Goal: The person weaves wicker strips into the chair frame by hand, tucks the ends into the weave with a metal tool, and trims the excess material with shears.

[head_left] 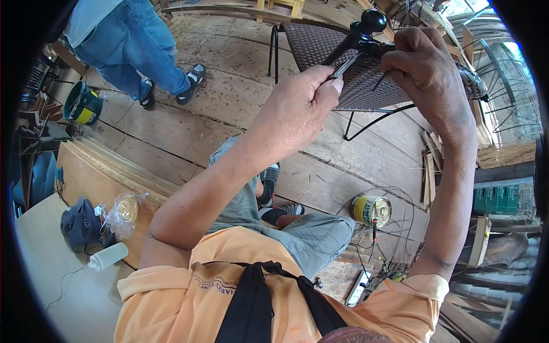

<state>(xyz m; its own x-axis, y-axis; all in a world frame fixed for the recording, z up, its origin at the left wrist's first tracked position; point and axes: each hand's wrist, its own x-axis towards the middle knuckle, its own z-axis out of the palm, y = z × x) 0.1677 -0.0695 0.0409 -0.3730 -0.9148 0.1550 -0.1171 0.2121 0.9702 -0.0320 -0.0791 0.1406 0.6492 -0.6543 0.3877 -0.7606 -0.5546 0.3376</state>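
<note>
Upper ctr-right of the frame, I saw the black ball-ended piece [359,38] held up over a woven seat [309,43] w/ thin dark legs, both hands close on it. L hand [298,106], nr ctr, had its thumb & fingers pinched narrow on a slim metal tool [346,65], tip up against the piece; couldn't tell exactly what kind of tool. R hand [426,68], upper right, had its fingers curled in round the piece's right end; a thin dark rod [378,80] stuck out below them, grip on it unclear.

Upper left, another person [128,48] in jeans stood on the plank floor [229,74], nr a dark bucket [83,104] w/ yellow label. Lower left, a white bottle [108,257] lay on a pale board [51,263], just beside a dark cloth item [80,224] & a clear plastic bag [127,214]. Lower right of ctr: a labelled can [370,210], w/ a power strip [358,287] below it.
</note>
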